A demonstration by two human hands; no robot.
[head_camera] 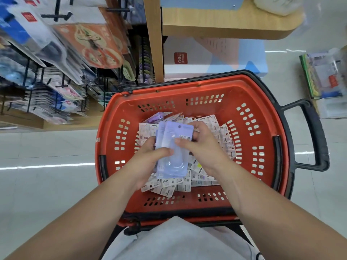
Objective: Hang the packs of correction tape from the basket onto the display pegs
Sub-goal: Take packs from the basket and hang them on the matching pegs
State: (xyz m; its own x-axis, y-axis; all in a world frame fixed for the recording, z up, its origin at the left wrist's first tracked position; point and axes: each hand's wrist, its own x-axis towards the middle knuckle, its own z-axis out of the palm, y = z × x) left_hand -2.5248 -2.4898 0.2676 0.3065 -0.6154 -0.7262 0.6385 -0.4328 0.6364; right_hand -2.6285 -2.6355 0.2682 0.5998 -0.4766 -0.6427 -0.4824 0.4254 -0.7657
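The person is bending over a red shopping basket (262,117), and both hands are meeting above its middle. The left hand (150,158) is gripping a small stack of correction tape packs (171,162) from the left side, its thumb lying across the front of the top pack. The right hand (204,147) is holding the same stack from the right, thumb pressing on the face beside the printed label and fingers curling round behind the upper right corner. The stack is lilac and is being held tilted, its upper end pointing toward the far wall of the basket. It looks like three or four packs, though the fanned edges are too blurred for me to count them surely.

Beneath the hands, loose packs (216,124) are lying in a heap across the basket floor. Most are showing white backs with barcodes, and a lilac one is peeking out near the far-left corner. A black handle (317,136) is sticking out from the basket's right side.

Off the basket's far-left corner, display pegs (56,15) are carrying rows of hanging carded goods, all of them blurred. Beyond the far rim, a white and blue deli box (216,57) is sitting under a wooden shelf (225,27). A grey garment (178,241) is showing at the near rim.
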